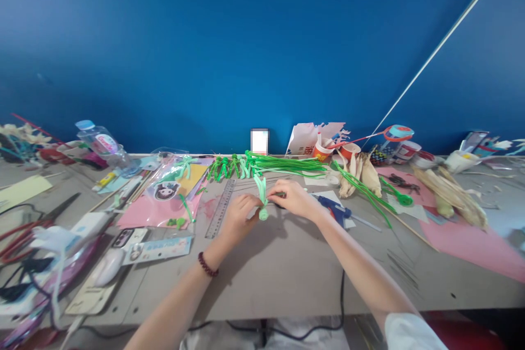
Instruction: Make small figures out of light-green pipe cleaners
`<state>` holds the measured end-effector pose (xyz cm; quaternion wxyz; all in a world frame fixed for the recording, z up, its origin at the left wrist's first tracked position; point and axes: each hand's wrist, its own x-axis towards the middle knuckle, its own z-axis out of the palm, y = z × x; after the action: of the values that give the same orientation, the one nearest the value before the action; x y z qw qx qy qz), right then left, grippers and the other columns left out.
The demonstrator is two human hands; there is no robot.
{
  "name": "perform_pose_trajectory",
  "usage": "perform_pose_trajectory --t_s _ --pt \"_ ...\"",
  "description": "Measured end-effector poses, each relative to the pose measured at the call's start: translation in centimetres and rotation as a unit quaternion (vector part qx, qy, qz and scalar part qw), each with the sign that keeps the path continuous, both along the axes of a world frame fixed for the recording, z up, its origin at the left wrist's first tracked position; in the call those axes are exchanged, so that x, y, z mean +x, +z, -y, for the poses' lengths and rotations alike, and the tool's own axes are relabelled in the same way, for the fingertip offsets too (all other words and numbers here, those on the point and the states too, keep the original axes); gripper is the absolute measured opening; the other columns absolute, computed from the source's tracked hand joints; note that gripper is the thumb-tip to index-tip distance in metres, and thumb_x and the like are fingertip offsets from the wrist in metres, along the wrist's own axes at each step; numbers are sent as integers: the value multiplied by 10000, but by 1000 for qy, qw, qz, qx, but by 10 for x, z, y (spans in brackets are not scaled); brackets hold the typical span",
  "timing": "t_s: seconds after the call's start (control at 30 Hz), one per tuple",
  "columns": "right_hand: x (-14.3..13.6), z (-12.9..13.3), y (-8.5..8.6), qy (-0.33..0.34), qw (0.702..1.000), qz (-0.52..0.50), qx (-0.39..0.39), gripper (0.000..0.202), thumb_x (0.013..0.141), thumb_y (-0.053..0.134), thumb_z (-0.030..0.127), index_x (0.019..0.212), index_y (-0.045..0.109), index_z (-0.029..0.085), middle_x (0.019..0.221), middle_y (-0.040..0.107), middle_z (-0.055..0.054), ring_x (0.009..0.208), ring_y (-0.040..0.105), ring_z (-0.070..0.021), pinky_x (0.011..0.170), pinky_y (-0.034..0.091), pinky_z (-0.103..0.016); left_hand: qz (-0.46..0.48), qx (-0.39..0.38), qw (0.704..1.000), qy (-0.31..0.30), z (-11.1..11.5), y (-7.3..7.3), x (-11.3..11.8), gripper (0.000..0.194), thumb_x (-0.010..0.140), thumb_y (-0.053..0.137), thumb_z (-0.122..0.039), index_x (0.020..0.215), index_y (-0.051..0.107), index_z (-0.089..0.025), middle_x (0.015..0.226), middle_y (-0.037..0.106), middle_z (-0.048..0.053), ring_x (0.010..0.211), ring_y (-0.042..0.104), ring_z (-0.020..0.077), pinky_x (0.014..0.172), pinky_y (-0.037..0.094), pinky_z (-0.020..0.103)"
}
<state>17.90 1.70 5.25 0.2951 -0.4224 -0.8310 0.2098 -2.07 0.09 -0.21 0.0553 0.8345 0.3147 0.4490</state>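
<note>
Over the middle of the desk, my left hand (241, 217) pinches the lower, curled end of a light green pipe cleaner piece (263, 212). My right hand (292, 198) closes its thumb and forefinger on the same piece from the right, just above the curl. Its loose pale strands point up and away from me. Behind it lies a bundle of green pipe cleaners (291, 164), with several knotted green pipe cleaner pieces (225, 167) at its left end. A clear ruler (221, 209) rests beside my left hand. A blue glue gun (334, 208) lies right of my right hand.
Scissors (39, 224), a white mouse (109, 267) and a plastic bottle (100, 139) are at left. A pink sheet under a plastic bag (164, 191) lies nearer. Paper cups (323, 150), dried husks (451, 197) and long green stems (365, 188) are at right. A black cable (342, 298) hangs in front.
</note>
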Motion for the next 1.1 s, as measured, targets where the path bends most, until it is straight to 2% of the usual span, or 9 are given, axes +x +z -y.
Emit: perform_pose_trajectory --t_s 0.37,0.5,0.6,0.8,0.97,1.1 --pt "1 -2 -2 4 1000 4 -4 112 829 617 230 837 728 222 804 654 -27 758 604 -152 697 437 -248 12 -10 1000 3 0 -2 1 188 774 495 -73 847 608 -205 802 665 45 798 591 188 715 457 327" --pt "3 -3 -2 -1 1000 -4 -2 123 828 609 221 845 732 223 798 656 -30 748 602 -152 688 438 -250 41 -14 999 25 2 5 4 157 775 535 -105 855 622 -208 885 654 61 862 589 203 753 478 349" --pt "5 -4 -1 -3 1000 -17 -4 125 828 608 225 843 732 221 790 656 -29 741 602 -151 677 437 -248 51 -13 998 35 6 11 7 173 798 551 -130 936 624 -205 958 653 77 914 592 210 790 483 361" --pt "13 -7 3 10 998 -58 -18 119 826 616 261 852 726 223 819 661 -32 772 611 -163 718 460 -270 -33 4 999 37 9 27 9 172 862 508 -181 972 633 -221 954 675 72 923 601 211 792 472 366" --pt "21 -11 10 -1 998 -62 -32 100 807 628 245 810 722 212 799 652 -28 762 606 -159 709 463 -267 -90 37 995 25 -4 35 15 185 889 479 -204 989 634 -219 974 686 73 935 616 210 805 461 365" --pt "28 -16 11 -21 997 -62 -27 107 808 610 227 782 713 210 795 648 -30 780 603 -166 712 465 -272 -69 49 996 2 -19 29 25 194 889 467 -182 960 645 -216 995 703 71 958 629 211 833 455 375"
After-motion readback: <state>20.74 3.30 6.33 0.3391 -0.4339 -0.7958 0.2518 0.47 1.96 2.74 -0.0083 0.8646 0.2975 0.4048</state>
